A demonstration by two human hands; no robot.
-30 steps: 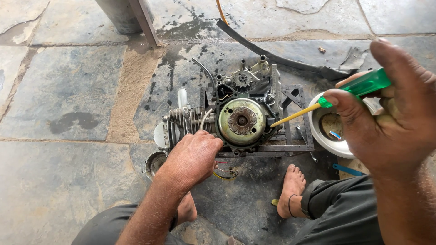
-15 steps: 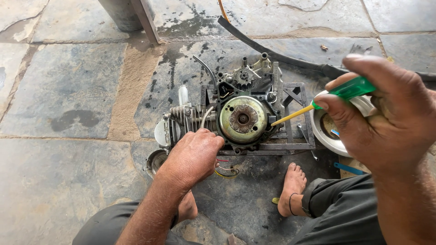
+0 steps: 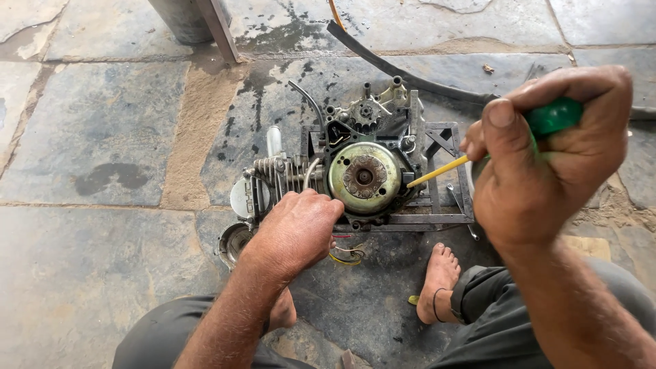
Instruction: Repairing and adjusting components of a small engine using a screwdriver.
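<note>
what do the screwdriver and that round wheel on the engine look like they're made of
Screwdriver: the handle looks like translucent green plastic, glossy; the shaft is yellow, perhaps coated metal, hard to tell. Round flywheel: apparently metal, with a dull greenish-grey, grimy face and a rusty brown hub. The right hand grips the screwdriver; the left hand rests on the engine.

The right hand (image 3: pixel 540 150) has closed tighter round the green-handled screwdriver (image 3: pixel 437 172), so less of the handle shows than before. Its yellow shaft has swung lower, and the tip has moved in to the right edge of the flywheel (image 3: pixel 365 178). The white bowl is now hidden behind that hand
</note>
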